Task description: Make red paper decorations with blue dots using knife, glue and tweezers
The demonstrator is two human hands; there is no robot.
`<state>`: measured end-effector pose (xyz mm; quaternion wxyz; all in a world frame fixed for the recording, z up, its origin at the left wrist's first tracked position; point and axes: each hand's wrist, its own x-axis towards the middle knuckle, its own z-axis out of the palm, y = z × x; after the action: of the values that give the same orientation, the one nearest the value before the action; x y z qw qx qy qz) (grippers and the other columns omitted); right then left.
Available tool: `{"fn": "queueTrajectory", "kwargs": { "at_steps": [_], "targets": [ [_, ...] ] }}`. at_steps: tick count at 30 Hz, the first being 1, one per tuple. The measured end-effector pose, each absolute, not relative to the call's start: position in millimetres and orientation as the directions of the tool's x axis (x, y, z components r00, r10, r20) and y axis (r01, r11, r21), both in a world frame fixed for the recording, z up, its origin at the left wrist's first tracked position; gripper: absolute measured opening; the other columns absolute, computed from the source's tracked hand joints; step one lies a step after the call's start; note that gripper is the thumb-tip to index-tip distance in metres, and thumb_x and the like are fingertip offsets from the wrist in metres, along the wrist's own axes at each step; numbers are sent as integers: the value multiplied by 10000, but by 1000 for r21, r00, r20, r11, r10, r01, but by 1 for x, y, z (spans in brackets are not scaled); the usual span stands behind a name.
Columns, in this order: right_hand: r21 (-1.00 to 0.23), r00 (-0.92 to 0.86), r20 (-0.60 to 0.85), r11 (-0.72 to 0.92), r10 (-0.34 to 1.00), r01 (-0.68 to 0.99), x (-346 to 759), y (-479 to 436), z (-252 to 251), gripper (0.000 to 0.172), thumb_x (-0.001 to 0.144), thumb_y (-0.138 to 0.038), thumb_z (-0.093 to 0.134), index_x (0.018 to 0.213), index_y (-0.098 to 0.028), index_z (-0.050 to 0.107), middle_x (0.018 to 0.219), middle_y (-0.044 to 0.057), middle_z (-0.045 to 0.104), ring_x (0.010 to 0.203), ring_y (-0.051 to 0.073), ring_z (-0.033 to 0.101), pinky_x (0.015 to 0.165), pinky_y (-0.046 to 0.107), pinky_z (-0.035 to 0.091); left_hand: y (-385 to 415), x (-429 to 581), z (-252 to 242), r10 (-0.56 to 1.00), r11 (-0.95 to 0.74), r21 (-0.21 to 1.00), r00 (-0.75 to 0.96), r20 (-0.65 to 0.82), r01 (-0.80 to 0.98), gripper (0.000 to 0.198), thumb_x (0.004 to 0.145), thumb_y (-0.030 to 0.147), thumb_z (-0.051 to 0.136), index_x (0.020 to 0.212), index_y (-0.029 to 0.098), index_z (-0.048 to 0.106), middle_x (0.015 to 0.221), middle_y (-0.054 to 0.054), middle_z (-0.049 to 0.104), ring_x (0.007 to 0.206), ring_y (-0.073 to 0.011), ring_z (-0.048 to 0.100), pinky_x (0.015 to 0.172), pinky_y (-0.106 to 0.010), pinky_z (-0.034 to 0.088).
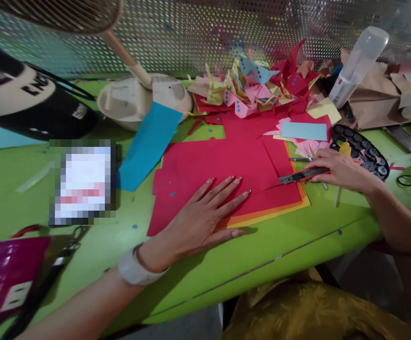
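Observation:
My left hand (205,215) lies flat, fingers spread, on a sheet of red paper (205,160). Orange and yellow sheets (272,215) show beneath its right and lower edges. In my right hand (343,170) is a dark cutting tool (299,176) with an orange edge, gripped between thumb and fingers. Its tip touches the red paper, where thin lines or edges meet; whether it is a cutter knife or scissors I cannot tell. Just above it lies a thin metal tool (297,159), partly hidden by my fingers.
Folded paper shapes (251,85) pile up behind. A blue paper strip (149,146) leans on a beige racket-like fan (141,99). To the left are a blurred-out device (85,184) and a magenta pouch (10,274). A clear bottle (361,66) and black palette (364,146) stand right.

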<state>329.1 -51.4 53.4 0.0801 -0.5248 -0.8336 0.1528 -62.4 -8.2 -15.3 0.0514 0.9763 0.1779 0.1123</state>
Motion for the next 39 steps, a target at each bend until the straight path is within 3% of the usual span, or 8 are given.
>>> {"fn": "queueTrajectory", "kwargs": {
  "at_steps": [14,23,30,39],
  "targets": [
    [-365,-447,-9,413,895,834,319,-54,46,292,946,-420,608,1152,-252,729,1005,98,658,974,290,625,841,427,501,-9,-62,-14,383,-920,149,912,149,362,798,964,702,385,1616,277,208,1674,-105,215,1537,-309,241,1255,-501,108],
    [-340,-434,66,429,898,837,317,-55,40,278,948,-429,605,1127,-262,736,973,85,652,964,285,632,851,435,501,-9,-62,-12,396,-913,158,909,128,375,825,951,722,388,1624,310,147,1678,-94,202,1538,-310,236,1252,-516,130],
    [-350,-430,69,426,900,835,312,-57,40,267,937,-411,623,1149,-297,739,988,73,659,958,276,631,823,404,494,-9,-62,-9,397,-911,159,914,89,380,812,957,719,373,1619,288,189,1676,-106,201,1541,-308,229,1250,-530,130],
    [-334,-436,72,433,897,837,304,-57,39,286,952,-413,602,1148,-260,743,988,80,664,918,255,630,800,385,499,-9,-63,-10,388,-916,155,914,119,369,813,965,708,372,1623,279,166,1678,-108,188,1543,-303,219,1254,-513,107]
  ]
}}
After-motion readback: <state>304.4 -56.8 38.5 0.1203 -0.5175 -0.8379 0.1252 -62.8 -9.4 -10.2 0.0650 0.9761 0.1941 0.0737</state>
